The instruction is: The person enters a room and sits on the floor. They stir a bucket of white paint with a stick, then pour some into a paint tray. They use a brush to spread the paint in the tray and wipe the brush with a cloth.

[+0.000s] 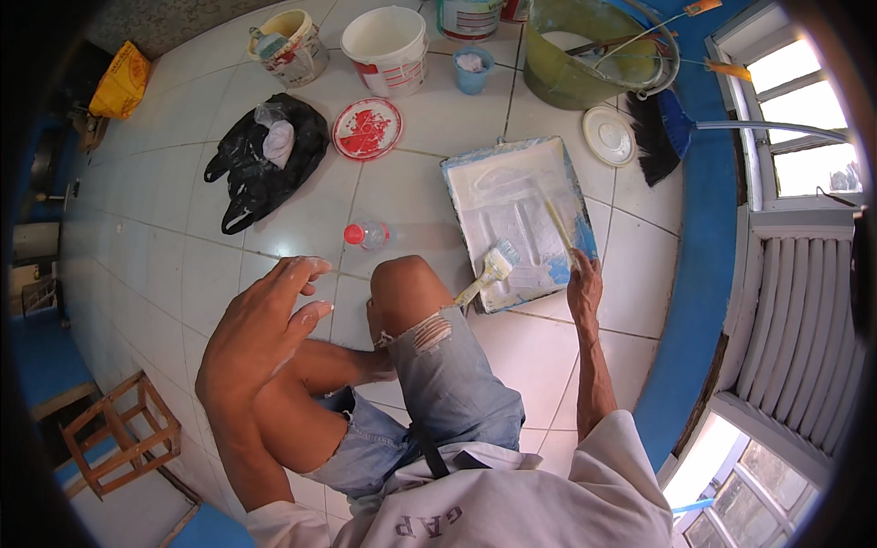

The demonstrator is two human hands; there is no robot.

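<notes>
My right hand point(585, 281) is closed round one end of a thin, pale-yellow, stick-like tool point(556, 225), which slants over the paint tray point(464, 203). Its exact kind does not show. White paint coats the tray, with blue stains at its lower right. Across the tray's near left edge rests a paintbrush point(496, 265), its bristles whitened and its handle pointing toward my knee. My left hand point(274, 306) hangs above my left knee with nothing in it, fingers loosely bent and the thumb apart. White paint smears its fingertips. Nearest to it stands a small clear bottle point(373, 235) with a red cap.
Beyond lie a black plastic bag point(290, 178), a red-stained lid point(367, 129) and a white lid point(609, 136). Buckets point(385, 55), a blue cup point(471, 76) and a green tub point(566, 82) line the far side. A broom point(673, 128) leans by the right wall; a wooden stool point(123, 434) is at left.
</notes>
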